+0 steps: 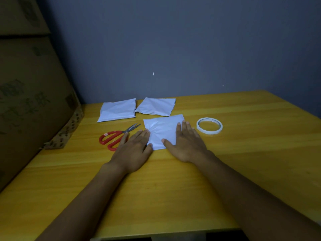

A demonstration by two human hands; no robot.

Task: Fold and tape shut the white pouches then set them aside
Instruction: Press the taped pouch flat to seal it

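Both my hands are flat on the near pouch (162,131), fingers straight and pressing, gripping nothing. My left hand (134,150) covers its left edge and near-left corner, fingertips just onto the white; my right hand (187,143) lies over the right side, thumb stretched across the near edge, fingertips almost at the far-right corner. The middle of the pouch shows between my hands: glossy thin plastic, creased, roughly square, lying slightly skewed.

Just beyond my fingertips are two more pouches, side by side and touching at one corner: pouch A (117,110) ahead-left, pouch B (156,106) straight ahead. Same white film, wrinkled, flat. B's near edge sits close to the far edge of the pouch under my hands, with a thin strip of table between.

The scissors (115,137) sit right beside my left hand: red plastic loop handles, short grey metal blades pointing ahead-right. My little finger looks to be touching or overlapping one handle; I can't tell which.

The tape (209,126) lies flat just right of my right hand, a thin white ring with an open centre, clear of my fingers.

The table (173,188) is smooth yellow wood grain. There is wide bare surface towards me under my forearms, and more to the right past the tape. The left side is tight: a stack of cardboard boxes (31,101) stands on the table edge there. A grey wall (173,49) closes the far side behind the pouches.
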